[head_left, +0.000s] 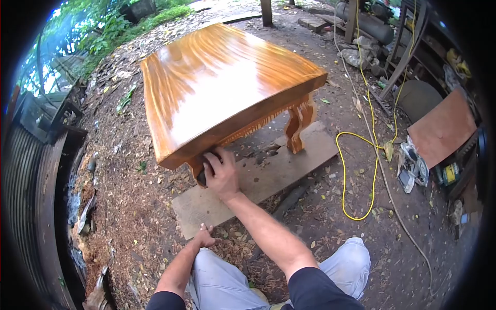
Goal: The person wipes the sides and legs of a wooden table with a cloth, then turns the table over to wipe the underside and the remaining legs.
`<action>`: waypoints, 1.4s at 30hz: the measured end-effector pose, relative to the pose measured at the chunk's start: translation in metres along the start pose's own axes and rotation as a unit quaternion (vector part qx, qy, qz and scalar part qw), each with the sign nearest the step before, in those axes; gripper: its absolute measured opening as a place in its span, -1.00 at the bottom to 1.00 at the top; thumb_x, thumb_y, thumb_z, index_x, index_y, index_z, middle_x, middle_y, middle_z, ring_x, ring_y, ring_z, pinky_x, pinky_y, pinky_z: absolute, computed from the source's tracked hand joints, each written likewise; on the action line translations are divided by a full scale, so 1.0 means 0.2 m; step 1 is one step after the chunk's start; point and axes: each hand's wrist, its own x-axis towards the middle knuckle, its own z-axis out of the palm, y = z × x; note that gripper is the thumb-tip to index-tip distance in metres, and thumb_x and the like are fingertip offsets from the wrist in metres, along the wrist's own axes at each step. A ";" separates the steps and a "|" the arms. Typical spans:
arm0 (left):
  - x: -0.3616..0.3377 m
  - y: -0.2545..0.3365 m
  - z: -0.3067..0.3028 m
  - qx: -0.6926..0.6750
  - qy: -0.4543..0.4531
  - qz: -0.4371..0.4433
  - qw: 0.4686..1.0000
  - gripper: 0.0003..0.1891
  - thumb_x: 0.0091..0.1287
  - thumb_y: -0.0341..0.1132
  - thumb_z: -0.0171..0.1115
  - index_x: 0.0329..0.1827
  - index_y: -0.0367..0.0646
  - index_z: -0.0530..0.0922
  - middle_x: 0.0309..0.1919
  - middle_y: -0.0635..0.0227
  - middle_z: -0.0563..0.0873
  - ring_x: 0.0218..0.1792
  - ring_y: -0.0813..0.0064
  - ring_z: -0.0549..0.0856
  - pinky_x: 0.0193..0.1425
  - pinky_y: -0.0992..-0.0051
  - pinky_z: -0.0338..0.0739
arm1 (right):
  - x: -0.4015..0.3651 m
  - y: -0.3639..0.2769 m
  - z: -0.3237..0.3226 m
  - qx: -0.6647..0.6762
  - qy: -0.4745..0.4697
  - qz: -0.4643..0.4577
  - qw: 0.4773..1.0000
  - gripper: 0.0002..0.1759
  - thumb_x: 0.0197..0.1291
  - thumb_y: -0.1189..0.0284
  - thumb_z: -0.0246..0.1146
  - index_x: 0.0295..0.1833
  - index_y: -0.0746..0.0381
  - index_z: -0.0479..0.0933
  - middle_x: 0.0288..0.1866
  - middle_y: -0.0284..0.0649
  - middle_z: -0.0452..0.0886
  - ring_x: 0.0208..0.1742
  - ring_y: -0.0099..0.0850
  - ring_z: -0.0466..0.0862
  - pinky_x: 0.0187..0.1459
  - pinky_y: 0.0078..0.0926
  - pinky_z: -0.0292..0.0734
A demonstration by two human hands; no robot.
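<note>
- My right hand grips a dark thing by the table leg, maybe rubbing.
- The next rub needs soft pushes.
- My left hand: can't tell.

The right hand covered most of the dark object against the near left leg, so its kind could not be told. The tabletop hid the far legs. At right, the container's label was too small to read. The yellow cord ran off the far edge; both sleeves were cut off near.
</note>
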 end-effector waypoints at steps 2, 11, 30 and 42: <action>0.02 -0.01 -0.03 0.004 0.008 0.006 1.000 0.21 0.19 0.49 0.28 0.75 -0.07 0.05 0.66 -0.44 -0.16 0.67 -0.25 0.09 0.71 0.17 0.13 | 0.02 0.09 0.00 -0.032 0.020 0.015 0.999 -0.65 0.16 0.51 0.37 0.10 0.20 0.64 0.17 -0.01 0.62 0.14 0.05 0.60 0.16 -0.06 0.59; -0.03 0.00 -0.01 0.017 0.025 0.036 0.999 0.24 0.20 0.53 0.24 0.73 -0.21 0.06 0.60 -0.61 -0.10 0.64 -0.35 0.13 0.69 0.17 0.17 | 0.54 0.94 -0.51 -0.156 0.218 0.234 0.934 -0.61 0.25 0.49 0.40 0.19 0.28 0.65 0.12 0.04 0.72 0.11 -0.03 0.72 0.20 -0.18 0.61; -0.01 0.04 -0.06 0.009 0.013 0.020 1.000 0.14 0.18 0.48 0.27 0.66 -0.18 0.23 0.55 -0.69 -0.03 0.61 -0.39 0.19 0.66 0.14 0.23 | 0.37 0.60 -0.40 -0.129 0.163 0.150 0.967 -0.73 0.18 0.52 0.41 0.01 0.29 0.68 -0.01 0.01 0.73 0.02 0.04 0.72 0.10 -0.09 0.61; 0.05 0.25 -0.14 -0.287 0.076 -0.101 0.950 -0.36 0.32 0.12 0.38 0.11 -0.38 0.74 0.00 0.05 0.83 0.01 0.22 0.78 0.16 0.30 0.60 | 0.71 1.08 -0.78 -0.123 0.233 0.086 0.961 -0.67 0.22 0.55 0.35 0.12 0.28 0.69 0.05 0.04 0.72 0.07 0.03 0.70 0.12 -0.09 0.60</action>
